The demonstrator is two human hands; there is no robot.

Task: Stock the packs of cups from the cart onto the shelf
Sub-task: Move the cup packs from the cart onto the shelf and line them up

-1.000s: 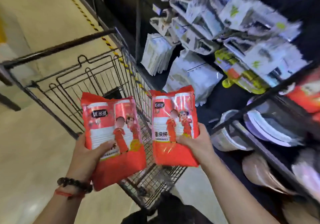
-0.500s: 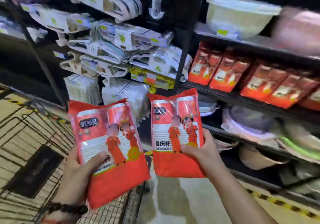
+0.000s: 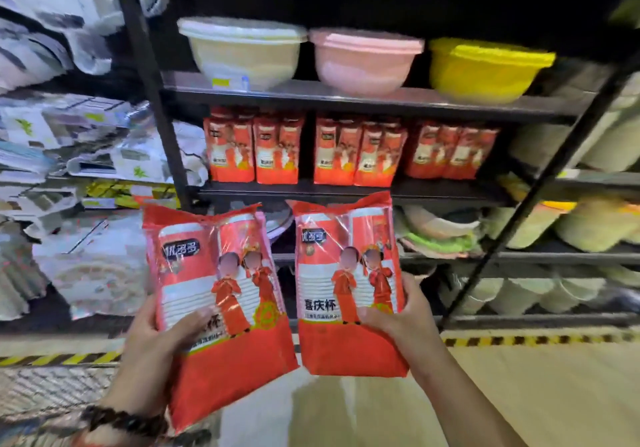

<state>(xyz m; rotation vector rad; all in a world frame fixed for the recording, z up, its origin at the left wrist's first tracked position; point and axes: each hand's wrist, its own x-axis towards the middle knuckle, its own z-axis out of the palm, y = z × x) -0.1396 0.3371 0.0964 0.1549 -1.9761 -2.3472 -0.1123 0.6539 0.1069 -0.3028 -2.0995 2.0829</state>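
We hold one pack (image 3: 214,294) in the left hand (image 3: 156,339), another pack (image 3: 349,284) in the right hand (image 3: 398,318), lower centre, fingers gripping. Slippery film may slide; shelf (image 3: 346,190) row above looks crowded.

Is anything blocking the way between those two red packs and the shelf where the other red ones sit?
Nothing visible does. The left pack and right pack are held below the shelf, open air between; a gap shows in the stocked row.
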